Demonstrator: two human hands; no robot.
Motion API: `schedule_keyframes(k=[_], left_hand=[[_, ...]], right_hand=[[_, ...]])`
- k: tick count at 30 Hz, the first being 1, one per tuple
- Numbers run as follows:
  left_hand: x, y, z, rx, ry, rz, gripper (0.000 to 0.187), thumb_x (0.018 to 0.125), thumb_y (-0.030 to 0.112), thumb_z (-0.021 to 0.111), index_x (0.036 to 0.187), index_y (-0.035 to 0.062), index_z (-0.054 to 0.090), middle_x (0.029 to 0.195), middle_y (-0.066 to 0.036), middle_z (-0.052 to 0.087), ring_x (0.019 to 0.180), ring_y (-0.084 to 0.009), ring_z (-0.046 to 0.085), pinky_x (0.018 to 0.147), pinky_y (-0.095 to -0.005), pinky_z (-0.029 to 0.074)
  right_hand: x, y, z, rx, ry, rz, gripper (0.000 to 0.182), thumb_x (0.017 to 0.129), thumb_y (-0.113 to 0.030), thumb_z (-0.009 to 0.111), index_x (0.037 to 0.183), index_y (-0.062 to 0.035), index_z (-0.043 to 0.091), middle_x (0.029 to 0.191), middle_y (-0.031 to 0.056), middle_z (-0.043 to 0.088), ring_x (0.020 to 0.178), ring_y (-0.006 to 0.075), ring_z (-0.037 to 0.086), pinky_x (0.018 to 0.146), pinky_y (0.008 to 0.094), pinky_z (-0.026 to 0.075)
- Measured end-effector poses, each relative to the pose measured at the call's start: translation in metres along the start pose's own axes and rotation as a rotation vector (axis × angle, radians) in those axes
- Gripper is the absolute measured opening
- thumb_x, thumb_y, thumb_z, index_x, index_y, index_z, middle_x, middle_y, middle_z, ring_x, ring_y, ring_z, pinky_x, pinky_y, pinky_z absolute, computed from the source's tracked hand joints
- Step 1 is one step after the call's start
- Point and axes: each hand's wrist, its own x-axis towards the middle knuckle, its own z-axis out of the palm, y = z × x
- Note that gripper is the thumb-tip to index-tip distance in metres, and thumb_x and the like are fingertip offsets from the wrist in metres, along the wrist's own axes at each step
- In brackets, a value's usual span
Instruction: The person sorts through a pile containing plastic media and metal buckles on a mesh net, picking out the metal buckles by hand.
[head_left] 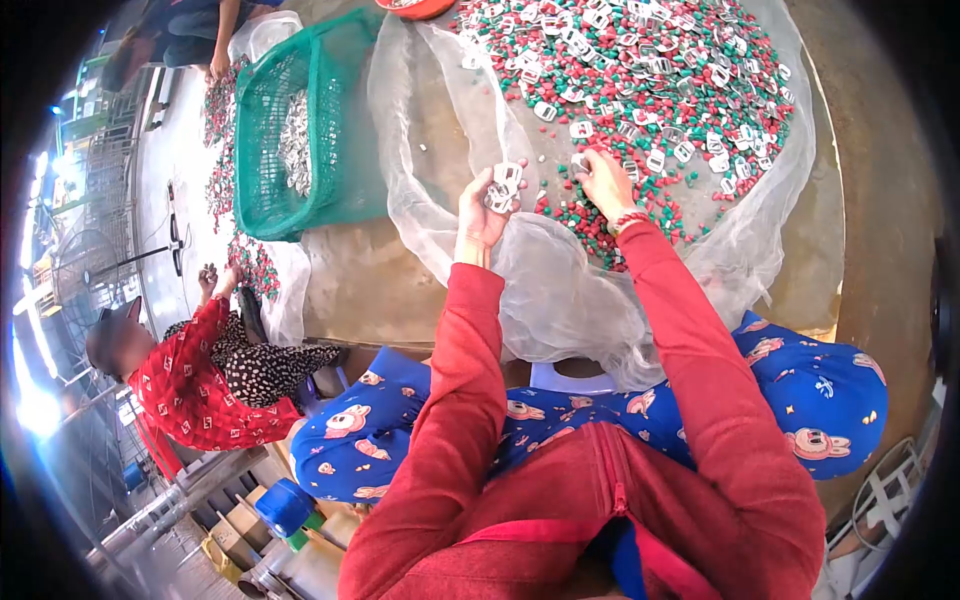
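Note:
My left hand (478, 215) is closed around several silver metal buckles (503, 188), held up above the near edge of a sheer white mesh cloth. To its right, my right hand (606, 188) is pinched over the pile, with a small grey metal piece, seemingly a buckle (580, 163), at its fingertips. The fingers partly hide that piece. Beneath and beyond it spreads a wide heap of small red and green pellets (665, 190) with many silver buckles mixed in. The mesh cloth (545, 275) lies bunched around the heap.
A green basket (243, 165) lined with green netting stands to the left, with buckles (297, 140) inside. An orange-red bowl (415, 8) sits at the top. A co-worker in a red patterned top (215, 390) sits at left beside more pellets; another person's arm (225, 40) reaches in at upper left.

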Motion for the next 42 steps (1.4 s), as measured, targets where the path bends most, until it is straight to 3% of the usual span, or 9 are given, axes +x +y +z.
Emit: schedule_keyframes(k=[3, 7, 10, 14, 24, 32, 36, 41, 42], left_hand=[[0.006, 0.001, 0.003, -0.15, -0.081, 0.026, 0.021, 0.083, 0.026, 0.048, 0.084, 0.0058, 0.053, 0.109, -0.017, 0.056, 0.084, -0.0284, 0.06, 0.048, -0.0293, 0.048], [0.02, 0.001, 0.034, -0.118, -0.145, -0.007, 0.011, 0.08, 0.019, 0.053, 0.08, 0.0092, 0.047, 0.092, -0.012, 0.056, 0.076, -0.0272, 0.059, 0.045, -0.0248, 0.045], [0.026, -0.005, 0.058, 0.076, -0.146, -0.081, 0.01, 0.083, 0.015, 0.054, 0.091, 0.0105, 0.051, 0.077, -0.003, 0.046, 0.066, -0.0156, 0.05, 0.039, -0.0177, 0.035], [0.032, -0.024, 0.062, 0.226, -0.049, -0.208, 0.02, 0.088, 0.017, 0.052, 0.104, 0.0047, 0.052, 0.069, -0.001, 0.046, 0.062, -0.0106, 0.048, 0.039, -0.0165, 0.029], [0.006, -0.085, 0.052, 0.099, 0.108, -0.216, 0.029, 0.083, 0.013, 0.059, 0.108, 0.0007, 0.051, 0.083, -0.003, 0.052, 0.068, -0.0121, 0.052, 0.044, -0.0199, 0.038], [0.086, -0.098, 0.052, 1.971, 0.13, 0.369, 0.035, 0.069, 0.03, 0.072, 0.087, 0.0017, 0.062, 0.081, -0.017, 0.062, 0.075, -0.0285, 0.063, 0.066, -0.0391, 0.05], [0.098, -0.109, 0.04, 2.016, 0.052, 0.22, 0.036, 0.067, 0.034, 0.073, 0.083, 0.0036, 0.063, 0.081, -0.018, 0.063, 0.08, -0.0325, 0.062, 0.067, -0.0407, 0.049], [0.065, -0.059, 0.059, 1.62, -0.261, -0.475, 0.033, 0.068, 0.036, 0.07, 0.081, 0.0059, 0.069, 0.068, -0.013, 0.064, 0.063, -0.0248, 0.063, 0.064, -0.0356, 0.049], [0.065, -0.056, 0.052, 1.696, -0.2, -0.274, 0.032, 0.07, 0.036, 0.069, 0.082, 0.006, 0.069, 0.067, -0.013, 0.064, 0.063, -0.0245, 0.063, 0.063, -0.036, 0.048]], right_hand=[[-0.009, 0.013, -0.001, 0.312, 0.147, 0.179, 0.018, 0.069, -0.016, 0.069, 0.072, -0.0014, 0.059, 0.064, 0.0098, 0.061, 0.059, 0.0237, 0.057, 0.058, 0.0349, 0.044], [-0.02, 0.012, -0.042, 1.321, -0.091, 0.588, 0.004, 0.081, -0.008, 0.06, 0.081, -0.0097, 0.056, 0.061, -0.0046, 0.048, 0.049, 0.0011, 0.041, 0.037, 0.0154, 0.022], [-0.023, 0.022, -0.062, 1.124, -0.124, 0.544, 0.008, 0.079, -0.011, 0.063, 0.081, -0.0088, 0.056, 0.061, -0.0039, 0.049, 0.048, 0.003, 0.042, 0.038, 0.019, 0.026], [-0.029, 0.026, -0.076, -0.133, 0.251, 0.102, 0.023, 0.071, -0.015, 0.068, 0.083, -0.0023, 0.054, 0.072, 0.0109, 0.056, 0.068, 0.0266, 0.058, 0.062, 0.039, 0.044], [-0.028, 0.022, -0.093, 0.21, 0.159, 0.26, 0.04, 0.069, -0.013, 0.068, 0.099, 0.0004, 0.045, 0.088, 0.0214, 0.058, 0.081, 0.0325, 0.059, 0.071, 0.0362, 0.046], [-0.032, 0.032, -0.091, 1.281, -0.136, 0.62, 0.028, 0.086, -0.011, 0.053, 0.112, -0.001, 0.052, 0.084, 0.0081, 0.058, 0.064, 0.0128, 0.055, 0.041, 0.0219, 0.038], [-0.032, 0.023, -0.112, 1.653, -0.31, 0.413, 0.032, 0.088, -0.012, 0.05, 0.117, 0.0024, 0.05, 0.091, 0.009, 0.06, 0.066, 0.0124, 0.056, 0.042, 0.0188, 0.038], [-0.031, 0.027, -0.108, 1.548, -0.336, 0.427, 0.034, 0.088, -0.012, 0.051, 0.119, 0.0018, 0.049, 0.1, 0.0106, 0.059, 0.062, 0.0077, 0.051, 0.039, 0.0142, 0.032], [-0.029, 0.031, -0.106, 1.522, -0.352, 0.427, 0.034, 0.088, -0.012, 0.052, 0.119, 0.0014, 0.049, 0.099, 0.0098, 0.059, 0.059, 0.0068, 0.049, 0.039, 0.0143, 0.031]])
